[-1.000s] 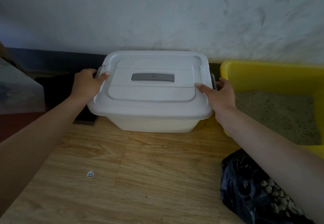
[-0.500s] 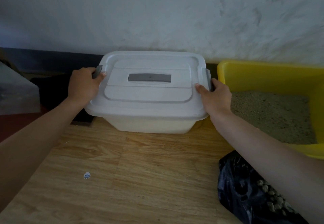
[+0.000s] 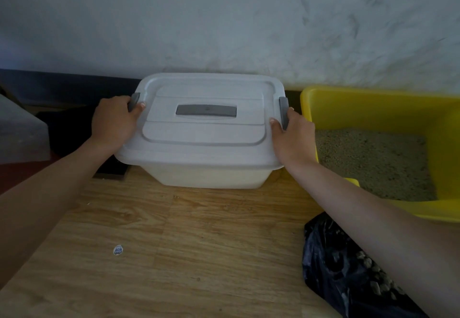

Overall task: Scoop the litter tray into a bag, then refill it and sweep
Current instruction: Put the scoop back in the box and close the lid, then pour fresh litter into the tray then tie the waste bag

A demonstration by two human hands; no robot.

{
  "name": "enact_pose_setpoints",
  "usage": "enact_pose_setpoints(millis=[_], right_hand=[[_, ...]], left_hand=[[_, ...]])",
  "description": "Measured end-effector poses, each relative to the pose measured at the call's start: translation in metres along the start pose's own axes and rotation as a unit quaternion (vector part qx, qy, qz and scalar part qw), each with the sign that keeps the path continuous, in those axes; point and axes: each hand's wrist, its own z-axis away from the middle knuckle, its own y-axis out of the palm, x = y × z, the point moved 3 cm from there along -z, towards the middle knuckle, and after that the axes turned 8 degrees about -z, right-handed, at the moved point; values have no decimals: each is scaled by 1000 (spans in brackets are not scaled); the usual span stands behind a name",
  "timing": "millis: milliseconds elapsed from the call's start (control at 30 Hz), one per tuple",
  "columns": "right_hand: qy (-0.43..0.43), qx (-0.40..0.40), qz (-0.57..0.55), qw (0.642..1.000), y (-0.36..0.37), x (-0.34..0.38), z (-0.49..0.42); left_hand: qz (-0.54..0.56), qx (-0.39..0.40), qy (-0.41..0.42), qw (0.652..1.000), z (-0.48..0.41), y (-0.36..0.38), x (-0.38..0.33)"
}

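Note:
A white lidded storage box stands on the wooden floor against the wall. Its lid has a grey handle in the middle and a grey latch at each end. My left hand grips the left latch, thumb on the lid. My right hand grips the right latch, which stands raised. To the right sits the yellow litter tray with beige litter inside. A black bag holding clumps lies at the lower right, partly behind my right forearm.
The white wall and a dark skirting board run behind everything. A translucent container and a dark object sit at the left. A small round sticker lies on the floor in front.
Both grey latches have swung up from the box sides under my fingers. My hands have stayed at the two ends of the lid.

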Motion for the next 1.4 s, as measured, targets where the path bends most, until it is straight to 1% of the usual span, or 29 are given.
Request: enact_pose_setpoints(millis=[67, 133, 167, 300, 367, 467, 567, 667, 767, 833, 900, 1000, 1133, 1200, 1300, 1367, 1400], right_hand=[[7, 26, -1, 1000, 0, 1, 0], [13, 56, -8, 998, 0, 2, 1], [6, 67, -9, 998, -1, 5, 2], [-55, 102, -9, 993, -21, 18, 14], [-69, 122, -41, 989, -34, 23, 20], [-93, 151, -100, 979, -57, 26, 33], [-107, 159, -119, 974, -90, 19, 45], [-94, 155, -99, 978, -130, 1, 55], [-75, 138, -88, 984, -168, -25, 63], [-47, 132, -98, 985, -191, -42, 70], [-19, 132, -92, 987, -210, -58, 77], [10, 110, -79, 991, -234, -81, 89], [29, 111, -33, 993, -252, -109, 106], [42, 118, -19, 992, -261, -122, 113], [61, 106, -14, 992, -276, -140, 121], [63, 96, -9, 993, -285, -152, 129], [62, 94, -1, 994, -288, -158, 133]], left_hand=[[-40, 16, -6, 999, 0, 0, -4], [-43, 30, -12, 999, 1, -2, -10], [-35, 24, -2, 999, 3, -5, -15], [41, -62, 96, 993, 19, -21, -64], [88, -57, 143, 984, 29, -25, -102], [156, -5, 199, 968, 45, -25, -159], [162, 57, 268, 948, 71, -19, -208], [175, 144, 328, 917, 98, -9, -251], [162, 222, 370, 887, 119, 2, -289], [152, 259, 395, 868, 134, 8, -313], [132, 283, 420, 852, 150, 13, -334], [122, 315, 451, 826, 178, 20, -361], [134, 356, 468, 798, 212, 36, -377], [142, 390, 460, 785, 224, 47, -377], [157, 432, 443, 770, 235, 63, -372], [144, 450, 453, 756, 239, 71, -368], [126, 463, 466, 743, 240, 73, -365]])
